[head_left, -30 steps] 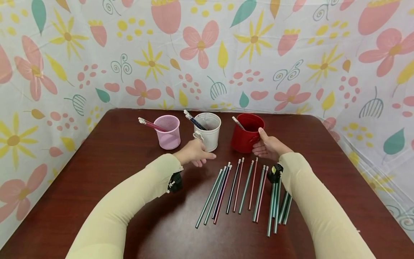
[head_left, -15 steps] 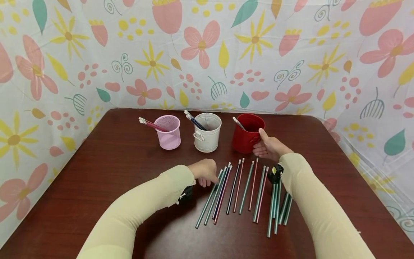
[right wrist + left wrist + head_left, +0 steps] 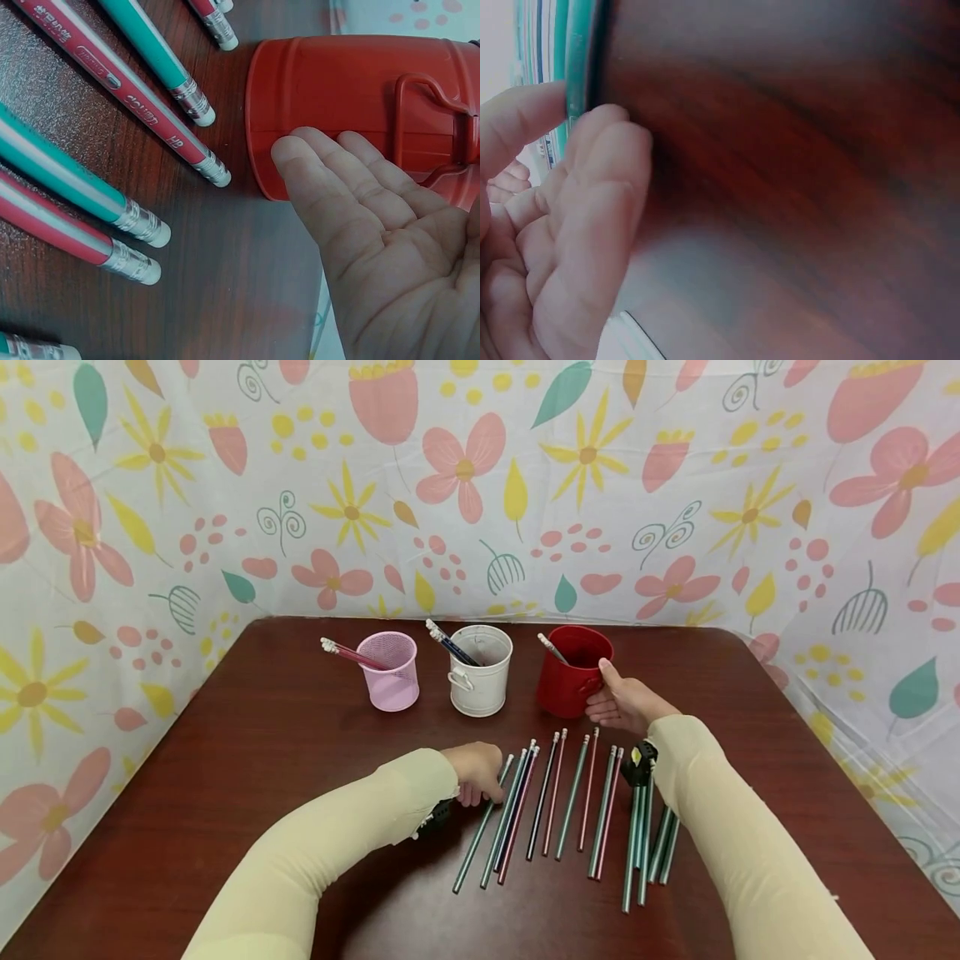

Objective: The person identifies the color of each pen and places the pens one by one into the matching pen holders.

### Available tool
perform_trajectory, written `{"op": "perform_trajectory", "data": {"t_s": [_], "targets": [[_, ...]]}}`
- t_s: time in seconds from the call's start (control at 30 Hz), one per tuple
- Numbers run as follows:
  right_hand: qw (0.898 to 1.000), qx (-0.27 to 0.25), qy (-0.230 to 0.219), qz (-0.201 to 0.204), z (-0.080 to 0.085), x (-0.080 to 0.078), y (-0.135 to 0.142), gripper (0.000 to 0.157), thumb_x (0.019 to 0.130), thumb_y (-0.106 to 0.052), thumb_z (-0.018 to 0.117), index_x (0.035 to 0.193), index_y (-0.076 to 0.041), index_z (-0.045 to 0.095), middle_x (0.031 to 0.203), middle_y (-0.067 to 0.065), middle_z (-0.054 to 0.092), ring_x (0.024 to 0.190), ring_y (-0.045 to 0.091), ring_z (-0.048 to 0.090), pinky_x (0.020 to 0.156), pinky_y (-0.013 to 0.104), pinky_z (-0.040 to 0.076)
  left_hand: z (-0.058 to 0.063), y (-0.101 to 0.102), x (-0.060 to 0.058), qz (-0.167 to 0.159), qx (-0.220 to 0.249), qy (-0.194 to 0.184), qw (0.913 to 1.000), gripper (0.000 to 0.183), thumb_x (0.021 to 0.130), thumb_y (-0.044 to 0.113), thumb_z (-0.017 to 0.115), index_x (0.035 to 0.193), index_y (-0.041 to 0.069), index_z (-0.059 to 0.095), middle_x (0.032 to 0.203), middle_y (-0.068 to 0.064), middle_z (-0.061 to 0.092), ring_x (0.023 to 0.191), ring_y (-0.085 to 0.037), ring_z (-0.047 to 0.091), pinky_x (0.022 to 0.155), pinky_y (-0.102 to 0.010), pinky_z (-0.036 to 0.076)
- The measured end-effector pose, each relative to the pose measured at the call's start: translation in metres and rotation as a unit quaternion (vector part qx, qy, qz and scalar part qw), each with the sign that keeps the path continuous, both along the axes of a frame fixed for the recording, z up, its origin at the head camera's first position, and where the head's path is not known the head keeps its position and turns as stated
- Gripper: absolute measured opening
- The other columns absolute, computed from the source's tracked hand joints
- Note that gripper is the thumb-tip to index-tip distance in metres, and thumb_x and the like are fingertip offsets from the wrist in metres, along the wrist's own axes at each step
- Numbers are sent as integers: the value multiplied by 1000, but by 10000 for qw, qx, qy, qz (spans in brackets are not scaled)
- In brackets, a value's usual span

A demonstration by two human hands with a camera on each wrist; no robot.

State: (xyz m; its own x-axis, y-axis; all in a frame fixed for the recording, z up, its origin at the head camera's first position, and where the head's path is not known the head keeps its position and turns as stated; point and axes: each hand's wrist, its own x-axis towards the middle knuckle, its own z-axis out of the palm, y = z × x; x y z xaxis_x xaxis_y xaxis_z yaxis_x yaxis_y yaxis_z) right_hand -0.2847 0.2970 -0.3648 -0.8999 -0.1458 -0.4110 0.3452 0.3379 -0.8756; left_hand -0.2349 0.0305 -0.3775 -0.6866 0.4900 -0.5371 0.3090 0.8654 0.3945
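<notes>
My left hand [image 3: 477,768] pinches the leftmost green pencil [image 3: 472,852] near its eraser end. In the left wrist view, thumb and fingertips meet on that green pencil [image 3: 577,60], while the other fingers curl loosely below. My right hand [image 3: 626,702] rests against the right side of a red metal bucket [image 3: 561,692], thumb up at the rim by its small handle. Seen from the right wrist, straight fingers [image 3: 330,187] lie along the bucket's wall. One pencil with a white eraser [image 3: 551,647] leans inside the bucket.
A white bucket [image 3: 480,693] with dark blue pencils [image 3: 453,646] and a pink mesh cup [image 3: 393,689] with red pencils [image 3: 352,653] stand left of the red bucket. Several green, red and dark blue pencils lie in a row on the brown table [image 3: 187,793]. A floral curtain hangs behind.
My left hand has come from beside the white bucket down and right to the leftmost green pencil and taken hold of it. My right hand has stayed at the red bucket.
</notes>
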Motion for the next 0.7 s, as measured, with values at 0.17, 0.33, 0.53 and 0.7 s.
{"op": "perform_trajectory", "data": {"t_s": [0.17, 0.33, 0.53, 0.7], "targets": [[10000, 24, 6, -2, 1, 0, -1, 81, 99, -57, 21, 123, 17, 44, 98, 11, 65, 86, 17, 65, 84, 29, 52, -8, -2, -6, 58, 52, 59, 10000, 27, 86, 14, 68, 64, 1, 61, 54, -8, 63, 45, -19, 60, 44, -27, 50], [10000, -20, -35, -40, 1, 0, 0, 82, 98, -59, 23, 122, 17, 45, 94, 8, 65, 83, 16, 65, 84, 30, 52, -1, -8, -10, 72, 319, 158, 9993, 21, 83, 11, 69, 63, 6, 62, 57, -6, 62, 45, -16, 59, 44, -27, 50], [10000, -31, -24, -38, 1, 0, 1, 78, 100, -56, 22, 121, 16, 45, 91, 6, 65, 82, 16, 65, 83, 30, 53, 17, -16, -14, 217, 847, -174, 9960, 8, 79, 5, 67, 72, 7, 64, 61, -4, 58, 50, -17, 57, 46, -29, 51], [10000, 16, -15, -19, 1, 0, 1, 81, 99, -58, 22, 122, 16, 45, 95, 9, 66, 84, 17, 65, 83, 29, 53, 35, -23, -13, 177, 1097, -522, 9924, 12, 77, -2, 64, 73, 9, 60, 63, -1, 54, 50, -15, 53, 44, -28, 50]]}}
